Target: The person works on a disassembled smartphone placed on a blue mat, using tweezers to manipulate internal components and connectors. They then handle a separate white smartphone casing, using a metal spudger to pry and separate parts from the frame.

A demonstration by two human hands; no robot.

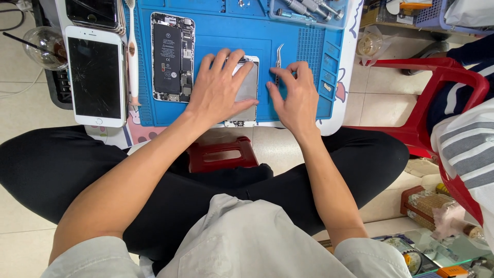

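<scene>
Left hand (220, 86): lies flat, fingers spread, palm down on the screen panel (246, 91); grip open, pressing rather than clasping.
Right hand (294, 96): rests on the mat (303, 56) just right of the panel, fingers loosely bent, fingertips touching the tweezers (278, 66); grip open, nothing clasped.
Screen panel: white-edged, metal back plate up, lies upright on the mat near its front edge, partly under the left hand; its bottom end pokes past the mat's front edge.
Tweezers: thin, silver, curved at the tip, lie on the mat between the panel and the right fingers.
Opened phone (172, 56): left of the left hand, on the mat, battery and boards showing, apart from the panel.
Cracked phone (96, 75): white, black glass cracked, lies off the mat on the far left.
Brush (132, 51): white handle, lies between the cracked phone and the opened phone.
Screwdrivers (309, 7): several, in a tray at the mat's far edge.
Mat: blue, covers the low desk (346, 62).
Stool (221, 153): small, red, below the desk between the person's crossed legs.
Chair (437, 87): red plastic, to the right.
Neighbour: a striped sleeve (463, 149) at the right edge.
</scene>
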